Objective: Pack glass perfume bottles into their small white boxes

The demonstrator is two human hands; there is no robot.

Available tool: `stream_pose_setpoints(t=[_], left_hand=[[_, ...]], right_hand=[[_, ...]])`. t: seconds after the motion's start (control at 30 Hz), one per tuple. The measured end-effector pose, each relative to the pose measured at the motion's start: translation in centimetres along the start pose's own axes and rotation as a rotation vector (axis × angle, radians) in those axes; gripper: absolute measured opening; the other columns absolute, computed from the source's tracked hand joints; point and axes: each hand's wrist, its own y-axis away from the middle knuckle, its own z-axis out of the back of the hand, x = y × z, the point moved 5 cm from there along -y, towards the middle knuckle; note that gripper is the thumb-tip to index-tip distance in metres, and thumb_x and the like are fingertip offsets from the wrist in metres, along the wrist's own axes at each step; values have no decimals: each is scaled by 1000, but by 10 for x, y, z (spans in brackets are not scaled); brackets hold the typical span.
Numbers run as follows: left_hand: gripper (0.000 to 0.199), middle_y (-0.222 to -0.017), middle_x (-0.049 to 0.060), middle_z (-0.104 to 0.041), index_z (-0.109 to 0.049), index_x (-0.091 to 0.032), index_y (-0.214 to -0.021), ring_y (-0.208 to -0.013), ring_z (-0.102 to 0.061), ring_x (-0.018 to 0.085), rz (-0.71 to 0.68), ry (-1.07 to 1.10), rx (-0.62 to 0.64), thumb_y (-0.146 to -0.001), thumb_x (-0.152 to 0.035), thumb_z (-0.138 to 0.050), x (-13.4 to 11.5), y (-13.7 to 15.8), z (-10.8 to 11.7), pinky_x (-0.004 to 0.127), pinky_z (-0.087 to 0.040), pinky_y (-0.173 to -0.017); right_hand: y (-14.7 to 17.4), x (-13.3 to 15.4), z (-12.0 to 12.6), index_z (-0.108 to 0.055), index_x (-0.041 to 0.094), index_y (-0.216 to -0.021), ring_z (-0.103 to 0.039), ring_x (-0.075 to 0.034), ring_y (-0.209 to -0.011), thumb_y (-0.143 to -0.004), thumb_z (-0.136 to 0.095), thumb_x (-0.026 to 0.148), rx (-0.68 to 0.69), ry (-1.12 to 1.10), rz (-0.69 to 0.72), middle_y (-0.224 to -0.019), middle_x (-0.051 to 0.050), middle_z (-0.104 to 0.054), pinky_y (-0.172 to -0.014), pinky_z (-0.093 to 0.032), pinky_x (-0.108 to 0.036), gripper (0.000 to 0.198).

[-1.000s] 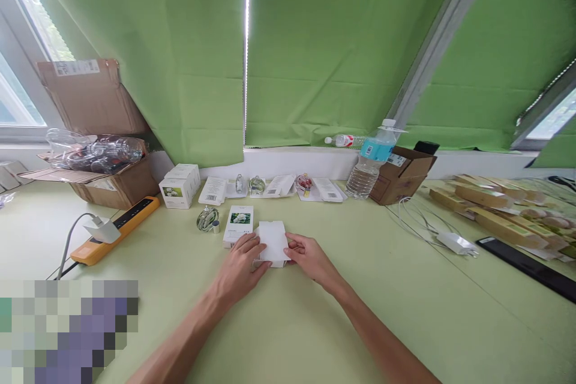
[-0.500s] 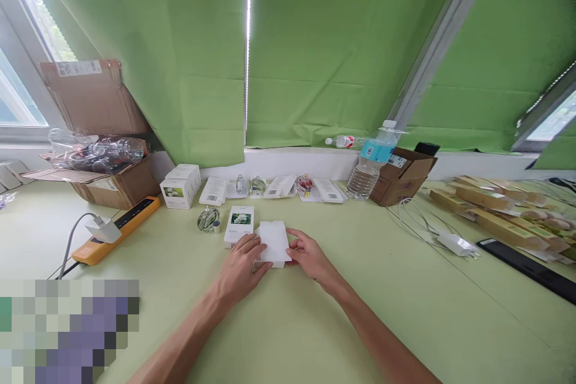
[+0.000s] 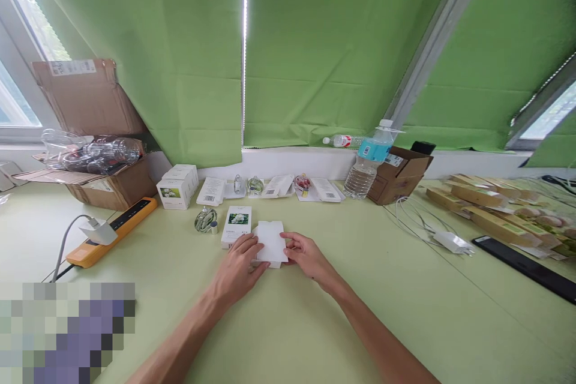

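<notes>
Between my hands on the table lies a small white box (image 3: 272, 241), plain side up, with a narrow part showing at its near end. My left hand (image 3: 239, 261) grips the left side, fingertips on its top edge and thumb at the near end. On the right side, my right hand (image 3: 308, 257) pinches the edge between thumb and fingers. Just left of it is a white carton (image 3: 237, 227) printed with a flower picture. Farther left stand a round glass bottle (image 3: 205, 219) and a small silver cap (image 3: 214, 227).
Behind are stacked white boxes (image 3: 177, 186), flattened cartons (image 3: 211, 191) and small glass bottles (image 3: 255, 185). A large water bottle (image 3: 366, 165) stands by a cardboard box (image 3: 396, 177). An orange power strip (image 3: 112, 233) lies left; a charger (image 3: 453, 242) and black phone (image 3: 524, 267) lie right.
The whole view has shifted slightly, so things sit a little further left. Both hands keep their hold on the white box with hardly any movement.
</notes>
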Motion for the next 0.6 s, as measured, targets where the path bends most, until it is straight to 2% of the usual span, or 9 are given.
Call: stream_pose_setpoints(t=[0.4, 0.6], left_hand=[[35, -125, 6, -64, -60, -24, -117, -128, -50, 26, 5, 23, -34, -88, -43, -60, -2, -1, 4, 44, -48, -103], [35, -134, 11, -55, -55, -21, -124, -133, -42, 28, 121, -102, -143, -94, -39, -50, 11, -1, 7, 50, -35, -112]], right_hand=[[-6, -6, 6, -61, 16, -117, -61, -14, -69, -78, -63, 19, -35, 73, 55, -77, 1, -59, -68, -54, -29, 39], [-9, -6, 14, -61, 14, -117, -63, -14, -70, -80, -59, 19, -62, 139, 67, -78, -1, -61, -68, -55, -29, 37]])
